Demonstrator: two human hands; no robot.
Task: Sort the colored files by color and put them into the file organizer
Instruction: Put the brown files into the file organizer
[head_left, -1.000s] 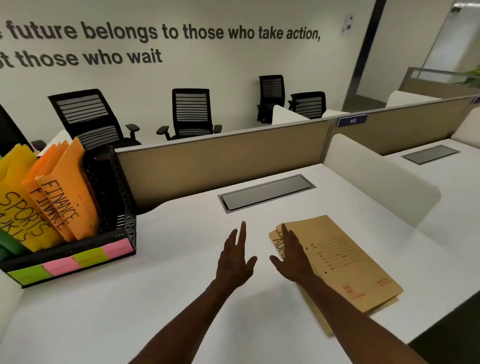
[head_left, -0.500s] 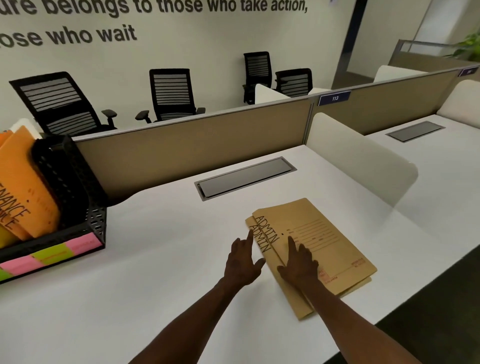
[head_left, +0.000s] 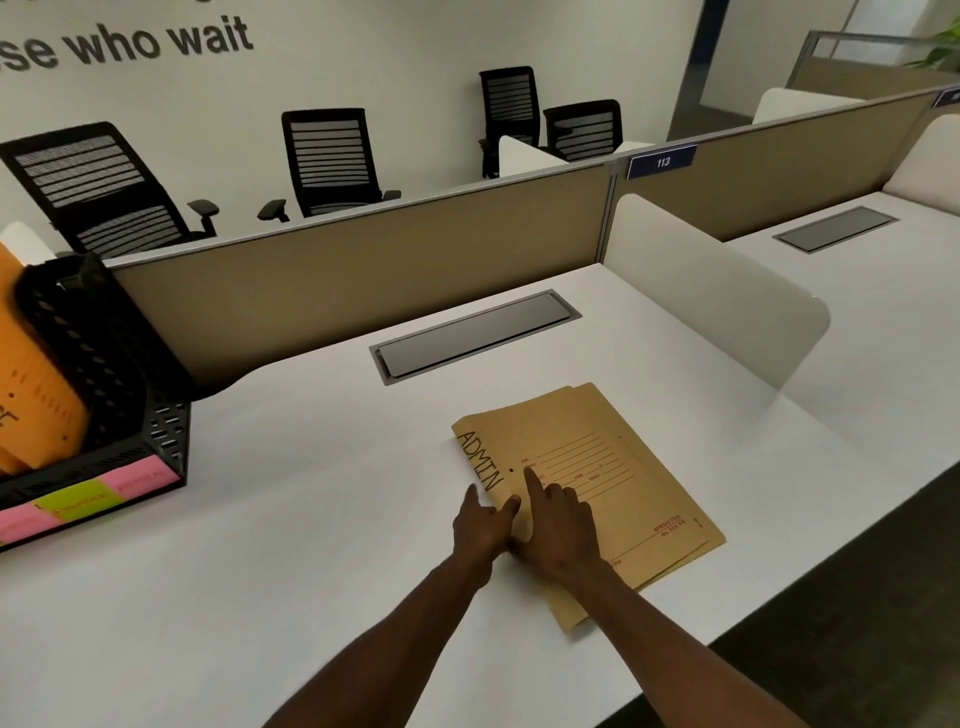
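Two brown files (head_left: 613, 467) marked ADMIN lie stacked on the white desk (head_left: 311, 519), right of centre. My right hand (head_left: 558, 525) rests on the top file, its index finger straight and pressing near the label. My left hand (head_left: 480, 530) touches the stack's left edge with thumb and index finger. At the far left stands the black mesh file organizer (head_left: 130, 415), partly cut off by the frame. It holds orange files (head_left: 36, 374) and has pink and green sticky labels (head_left: 78, 501) along its front.
A grey cable lid (head_left: 475, 335) is set into the desk behind the files. A tan partition (head_left: 363, 260) runs along the back and a white divider (head_left: 717, 296) stands on the right. The desk's front edge drops off at the lower right. Black chairs (head_left: 332, 161) stand beyond the partition.
Both hands have moved forward onto the brown files. The top file has slid over the lower one, so only one ADMIN label shows. The view has turned right.
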